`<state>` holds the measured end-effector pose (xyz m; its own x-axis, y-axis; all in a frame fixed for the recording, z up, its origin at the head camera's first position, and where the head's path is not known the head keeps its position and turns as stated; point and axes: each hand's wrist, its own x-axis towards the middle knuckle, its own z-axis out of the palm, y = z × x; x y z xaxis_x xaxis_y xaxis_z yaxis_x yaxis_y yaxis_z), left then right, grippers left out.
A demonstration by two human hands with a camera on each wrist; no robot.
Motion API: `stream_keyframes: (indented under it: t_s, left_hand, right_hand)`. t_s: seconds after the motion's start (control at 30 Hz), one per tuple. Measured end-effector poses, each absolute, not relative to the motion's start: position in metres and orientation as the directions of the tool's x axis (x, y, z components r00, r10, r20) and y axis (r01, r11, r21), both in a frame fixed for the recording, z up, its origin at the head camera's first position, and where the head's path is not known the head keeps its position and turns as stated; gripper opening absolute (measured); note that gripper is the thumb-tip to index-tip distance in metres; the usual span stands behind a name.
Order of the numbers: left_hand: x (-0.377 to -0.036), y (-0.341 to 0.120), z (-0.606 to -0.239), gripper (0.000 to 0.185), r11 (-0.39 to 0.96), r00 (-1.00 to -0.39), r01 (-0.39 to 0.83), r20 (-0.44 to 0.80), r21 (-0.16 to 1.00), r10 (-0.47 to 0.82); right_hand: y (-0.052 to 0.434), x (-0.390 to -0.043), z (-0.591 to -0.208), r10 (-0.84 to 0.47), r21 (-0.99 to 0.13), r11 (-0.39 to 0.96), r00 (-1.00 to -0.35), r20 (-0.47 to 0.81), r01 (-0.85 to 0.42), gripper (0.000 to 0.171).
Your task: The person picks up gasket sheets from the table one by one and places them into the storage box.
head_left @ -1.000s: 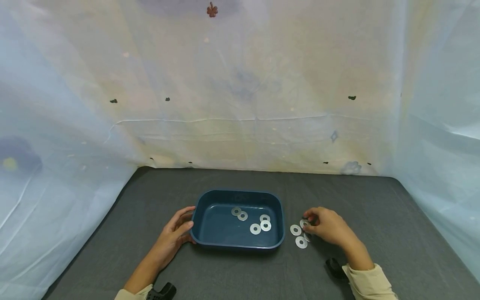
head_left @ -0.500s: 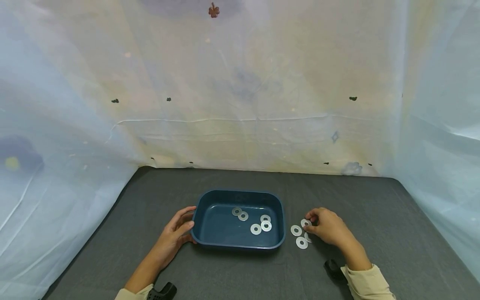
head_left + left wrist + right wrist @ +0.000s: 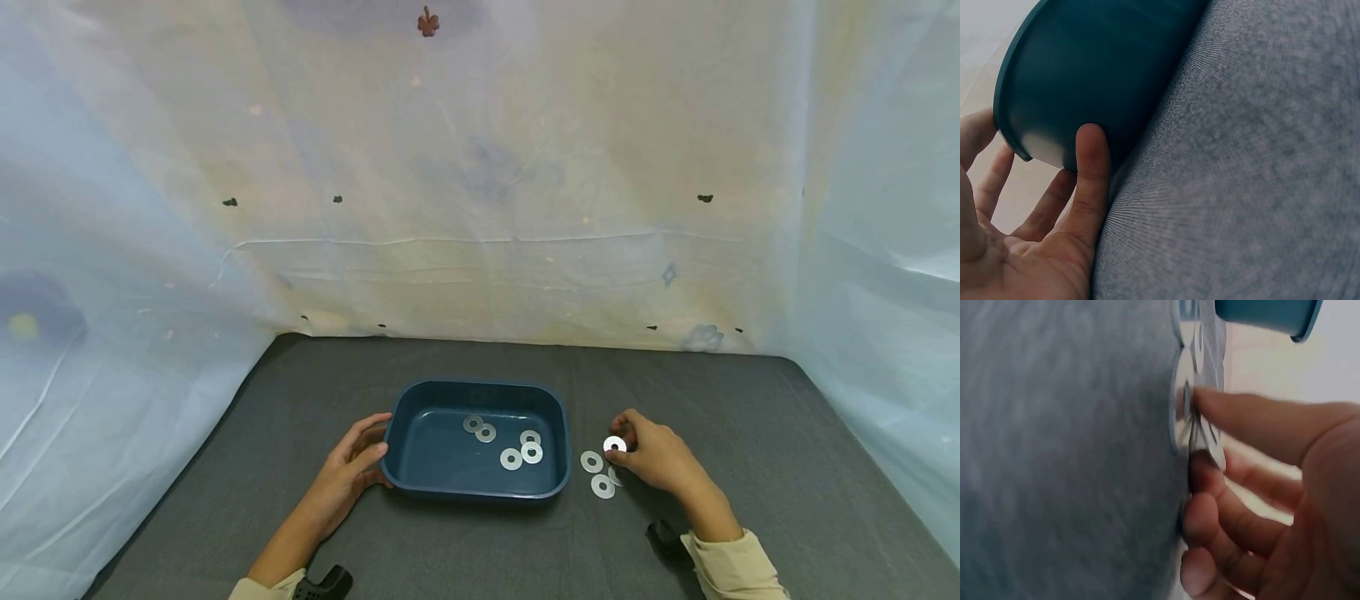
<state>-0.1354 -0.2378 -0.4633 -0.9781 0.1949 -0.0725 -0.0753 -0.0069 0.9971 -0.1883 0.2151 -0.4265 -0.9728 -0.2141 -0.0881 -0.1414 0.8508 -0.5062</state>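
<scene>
My left hand [image 3: 347, 475] rests its fingertips [image 3: 1091, 140] against the outer end wall of a dark blue rectangular tray [image 3: 480, 493]. Several flat metal washers lie inside, among them a washer [image 3: 504, 459] near the front and two overlapping ones further back. Right of the tray, my right hand [image 3: 660, 454] pinches a washer [image 3: 614, 438] between thumb and fingers, its face catching the light. Just beside it on the table are two washers in plain sight, one nearer the tray [image 3: 585, 463] and one closer to me [image 3: 596, 490], plus another partly covered by the thumb.
A dark grey cloth covers the table [image 3: 465, 550]. Pale patterned sheets [image 3: 487, 167] hang behind it and along both sides. Black wrist devices and light sleeves show at both forearms.
The pinched washer has come up slightly and tilted, showing brighter now, as the right fingers rise a little. The left hand and tray stay as they were.
</scene>
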Motion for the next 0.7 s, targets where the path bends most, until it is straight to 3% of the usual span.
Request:
stream_keyframes:
  t_s: [0.27, 0.7]
  left_hand:
    - [-0.1348, -0.2375, -0.4625, 0.052, -0.006, -0.98, -0.088, -0.086, 0.996, 0.182]
    - [-0.1349, -0.2388, -0.4631, 0.051, 0.001, -0.978, -0.075, -0.074, 0.997, 0.194]
  right_hand:
    - [0.2231, -0.1895, -0.423, -0.304, -0.531, 0.822, -0.947, -0.101, -0.207, 0.042]
    - [0.2236, -0.1898, -0.4222, -0.289, -0.523, 0.83, -0.951, -0.11, -0.192, 0.039]
